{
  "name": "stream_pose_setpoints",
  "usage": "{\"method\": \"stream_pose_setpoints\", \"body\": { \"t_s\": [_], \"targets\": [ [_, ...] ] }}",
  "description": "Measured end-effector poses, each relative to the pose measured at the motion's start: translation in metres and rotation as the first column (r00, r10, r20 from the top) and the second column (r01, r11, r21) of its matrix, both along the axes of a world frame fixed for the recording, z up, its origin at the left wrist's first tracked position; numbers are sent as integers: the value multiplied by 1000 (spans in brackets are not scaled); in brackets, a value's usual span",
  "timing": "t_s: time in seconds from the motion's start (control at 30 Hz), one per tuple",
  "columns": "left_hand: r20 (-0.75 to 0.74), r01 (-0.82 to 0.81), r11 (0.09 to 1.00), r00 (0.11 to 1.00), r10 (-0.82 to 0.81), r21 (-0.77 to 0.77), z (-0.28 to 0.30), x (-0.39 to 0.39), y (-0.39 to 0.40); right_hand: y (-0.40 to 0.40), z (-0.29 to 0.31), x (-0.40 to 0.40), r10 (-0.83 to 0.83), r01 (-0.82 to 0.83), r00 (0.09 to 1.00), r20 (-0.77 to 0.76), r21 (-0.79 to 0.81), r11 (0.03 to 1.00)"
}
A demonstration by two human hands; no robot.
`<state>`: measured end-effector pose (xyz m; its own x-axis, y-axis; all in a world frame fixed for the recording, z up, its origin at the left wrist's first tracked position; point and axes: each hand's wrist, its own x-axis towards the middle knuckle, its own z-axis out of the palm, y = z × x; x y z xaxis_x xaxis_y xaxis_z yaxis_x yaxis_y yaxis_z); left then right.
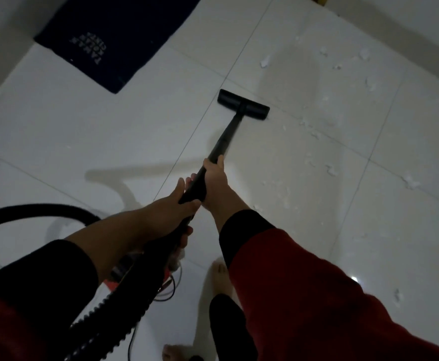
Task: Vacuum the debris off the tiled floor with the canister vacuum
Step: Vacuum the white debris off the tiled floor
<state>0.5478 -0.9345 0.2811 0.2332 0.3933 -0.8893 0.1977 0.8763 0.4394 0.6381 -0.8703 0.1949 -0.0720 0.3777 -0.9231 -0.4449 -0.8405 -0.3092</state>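
A pale tiled floor (304,230) fills the dimly lit view from above, its glossy squares crossed by dark grout lines. A dark mat (114,35) with white lettering lies at the upper left, near the wall. A person in red sleeves with black cuffs stands barefoot at the bottom of the frame, both arms stretched forward along the black vacuum wand (223,142). A ribbed black hose (103,308) runs back from the wand to the lower left, and a second length of it arcs across the left edge. The flat black floor head (243,104) rests on the tiles near the centre, straddling a grout line. The right hand (214,182) grips the wand higher up, fingers wrapped around it; the left hand (175,207) holds the handle end just behind, fingers curled around it too. White scraps of debris (330,169) lie scattered over the tiles to the right of the floor head, some near it, others well apart.
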Motion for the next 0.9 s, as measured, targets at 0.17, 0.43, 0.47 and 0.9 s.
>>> {"method": "stream_pose_setpoints", "body": {
  "t_s": [0.17, 0.43, 0.47, 0.9],
  "targets": [
    [-1, -46, 999, 999, 46, -21, 0, 7, 62, 44, 4, 4, -128, 134, 987, -101, 57, 989],
    [-84, 44, 998, 996, -39, 54, -22, 14, 172, 156, -11, 7, -177, 181, 983, -54, 101, 978],
    [-93, 54, 996, 995, -48, 69, -25, 15, 185, 169, -13, 8, -186, 190, 981, -47, 106, 976],
    [-174, 315, 934, 942, -287, 166, -46, 21, 327, 323, -38, 24, -257, 254, 966, 13, 95, 962]
  ]
}}
